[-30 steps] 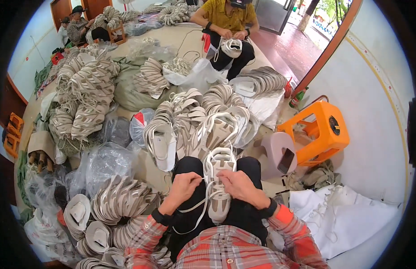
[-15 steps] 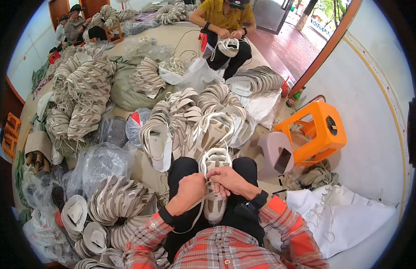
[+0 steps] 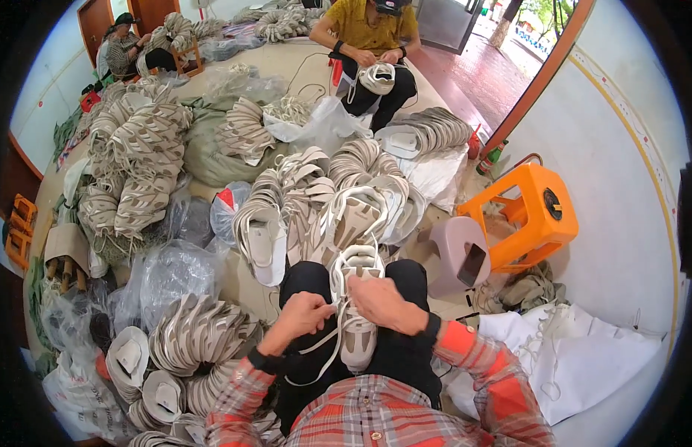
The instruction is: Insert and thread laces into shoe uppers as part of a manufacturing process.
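Observation:
A beige and white shoe upper point(image 3: 358, 344) with tan panels lies between my knees, toe toward me. A pale shoelace point(image 3: 329, 350) runs through its eyelets, and a loose length loops over my left thigh. My left hand point(image 3: 305, 313) is closed to the left of the upper, pinching the lace between thumb and finger. Across the upper's lacing rests my right hand point(image 3: 383, 302), its fingers curled on the eyelet area; their tips are partly hidden. Just ahead of my knees lie more stacked uppers point(image 3: 352, 216).
A lilac stool point(image 3: 443, 253) bearing a phone point(image 3: 472, 262) and an orange stool point(image 3: 536, 216) stand at right, beside white cloth point(image 3: 577, 357). Stacked uppers point(image 3: 197, 335) and plastic bags point(image 3: 174, 276) crowd the left. Ahead, a seated person point(image 3: 368, 45) handles another upper.
My hands have moved apart: the left went left and slightly down with the lace, while the right shifted slightly right on the upper.

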Action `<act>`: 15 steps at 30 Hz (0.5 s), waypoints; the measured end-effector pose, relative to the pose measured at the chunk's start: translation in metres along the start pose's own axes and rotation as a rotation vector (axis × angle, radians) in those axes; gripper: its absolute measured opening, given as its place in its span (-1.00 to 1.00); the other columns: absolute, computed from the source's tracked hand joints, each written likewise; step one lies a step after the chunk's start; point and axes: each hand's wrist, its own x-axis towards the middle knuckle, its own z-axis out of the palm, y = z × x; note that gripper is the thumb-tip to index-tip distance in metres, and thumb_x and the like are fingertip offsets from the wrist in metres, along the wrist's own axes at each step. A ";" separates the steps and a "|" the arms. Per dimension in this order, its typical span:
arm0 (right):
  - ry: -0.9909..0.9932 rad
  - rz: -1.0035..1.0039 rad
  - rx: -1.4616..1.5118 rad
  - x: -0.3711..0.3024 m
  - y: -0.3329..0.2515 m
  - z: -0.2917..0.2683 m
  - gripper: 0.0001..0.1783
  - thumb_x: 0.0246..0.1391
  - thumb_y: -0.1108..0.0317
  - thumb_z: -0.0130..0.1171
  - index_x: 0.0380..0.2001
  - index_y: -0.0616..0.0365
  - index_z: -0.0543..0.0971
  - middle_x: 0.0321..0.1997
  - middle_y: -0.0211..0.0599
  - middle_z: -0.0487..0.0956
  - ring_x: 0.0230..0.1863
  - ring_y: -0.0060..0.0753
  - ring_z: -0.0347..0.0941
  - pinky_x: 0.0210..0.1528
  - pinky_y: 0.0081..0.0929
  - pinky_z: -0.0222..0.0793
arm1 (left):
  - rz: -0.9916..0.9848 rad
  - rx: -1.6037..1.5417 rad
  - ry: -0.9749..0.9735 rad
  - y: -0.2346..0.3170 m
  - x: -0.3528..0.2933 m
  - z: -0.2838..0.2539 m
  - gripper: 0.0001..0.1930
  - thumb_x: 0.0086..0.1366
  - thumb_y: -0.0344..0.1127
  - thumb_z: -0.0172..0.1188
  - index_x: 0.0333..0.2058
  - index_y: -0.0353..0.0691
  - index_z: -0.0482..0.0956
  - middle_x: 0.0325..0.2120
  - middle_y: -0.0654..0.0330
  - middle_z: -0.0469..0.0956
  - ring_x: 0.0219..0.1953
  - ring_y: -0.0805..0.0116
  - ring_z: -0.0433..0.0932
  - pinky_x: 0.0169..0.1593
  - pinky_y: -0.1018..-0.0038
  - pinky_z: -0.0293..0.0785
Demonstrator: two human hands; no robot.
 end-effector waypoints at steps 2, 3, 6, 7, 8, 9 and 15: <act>0.347 -0.159 -0.372 -0.012 0.008 -0.018 -0.84 -0.01 0.35 0.06 -0.42 0.20 0.36 -0.60 -0.04 0.52 -0.58 -0.13 0.51 -0.61 -0.26 0.38 | 0.268 -0.213 -0.044 -0.018 -0.021 -0.019 -0.79 0.15 -0.28 0.14 -0.55 -0.29 0.57 -0.45 0.15 0.54 -0.44 0.41 0.50 -0.35 0.47 0.41; 0.485 -0.153 -0.293 -0.014 0.018 -0.034 -0.80 -0.01 0.31 0.09 -0.39 0.17 0.34 -0.55 0.00 0.53 -0.52 -0.09 0.52 -0.57 -0.24 0.39 | 0.531 -0.432 -0.085 -0.028 -0.031 -0.026 -0.80 0.16 -0.26 0.16 -0.54 -0.25 0.59 -0.30 0.12 0.53 -0.30 0.39 0.48 -0.24 0.47 0.39; 0.334 -0.032 0.618 -0.011 0.017 -0.030 -0.82 0.12 0.35 0.03 -0.30 0.19 0.29 -0.32 0.10 0.52 -0.35 -0.11 0.55 -0.42 -0.36 0.48 | 0.933 -1.182 -0.029 -0.036 -0.056 -0.028 -0.83 0.14 -0.23 0.20 -0.49 -0.20 0.62 -0.15 0.10 0.43 -0.18 0.32 0.38 -0.13 0.48 0.29; 0.164 0.004 1.362 -0.006 0.014 -0.019 -0.84 0.16 0.37 -0.03 -0.25 0.19 0.28 -0.20 0.12 0.51 -0.23 -0.13 0.55 -0.30 -0.40 0.52 | 0.932 -1.180 -0.036 -0.037 -0.058 -0.031 -0.83 0.14 -0.23 0.20 -0.49 -0.20 0.62 -0.15 0.10 0.43 -0.18 0.32 0.38 -0.13 0.48 0.29; 0.015 -0.129 1.625 -0.001 0.012 -0.009 -0.83 0.19 0.40 -0.07 -0.19 0.23 0.27 -0.07 0.06 0.44 -0.05 -0.15 0.47 -0.07 -0.41 0.48 | 0.910 -1.144 0.113 -0.038 -0.058 -0.032 -0.86 0.14 -0.28 0.19 -0.42 -0.21 0.62 -0.21 0.11 0.43 -0.21 0.32 0.36 -0.10 0.45 0.27; 0.021 -0.127 1.627 0.002 0.012 -0.004 -0.83 0.19 0.40 -0.07 -0.19 0.23 0.27 -0.07 0.06 0.44 -0.05 -0.15 0.47 -0.07 -0.41 0.48 | 0.885 -1.103 0.258 -0.039 -0.058 -0.033 -0.87 0.15 -0.33 0.18 -0.36 -0.21 0.63 -0.28 0.13 0.43 -0.25 0.31 0.34 -0.07 0.41 0.24; 0.296 0.102 1.491 -0.017 0.040 -0.007 -0.92 0.08 0.53 0.04 -0.33 0.29 0.44 -0.27 -0.13 0.53 -0.18 -0.32 0.51 -0.10 -0.50 0.47 | 0.448 -0.271 0.494 -0.064 -0.075 -0.065 -0.77 0.08 -0.56 0.11 -0.25 -0.28 0.56 -0.57 0.38 0.34 -0.50 0.65 0.28 -0.45 0.70 0.19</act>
